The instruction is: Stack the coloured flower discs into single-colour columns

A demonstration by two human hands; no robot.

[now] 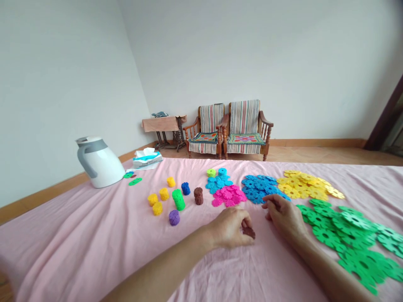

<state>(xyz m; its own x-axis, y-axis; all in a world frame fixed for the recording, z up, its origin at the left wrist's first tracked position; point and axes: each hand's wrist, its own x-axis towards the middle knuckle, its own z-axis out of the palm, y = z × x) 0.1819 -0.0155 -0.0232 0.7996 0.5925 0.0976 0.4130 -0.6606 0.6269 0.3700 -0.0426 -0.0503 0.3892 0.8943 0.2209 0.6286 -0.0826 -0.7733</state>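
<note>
At near centre, the left hand [230,227] pinches brown discs [249,233], seemingly for stacking, which next calls for aligning; whether the curled right hand [286,216] grips anything, I cannot tell.

1. At ten o'clock, with twelve straight ahead, a white jug [106,168] with a gray handle [84,161] is standing.
2. At eleven, a tissue box [147,161] is sitting, its white tissue [146,152] poking up; beyond it, a cloth-draped table [161,124] is standing.
3. At twelve, two wooden armchairs [246,139] are wearing striped covers [211,119].

Dark lettering [151,162] on the tissue box [138,164] is too small to read.
</note>
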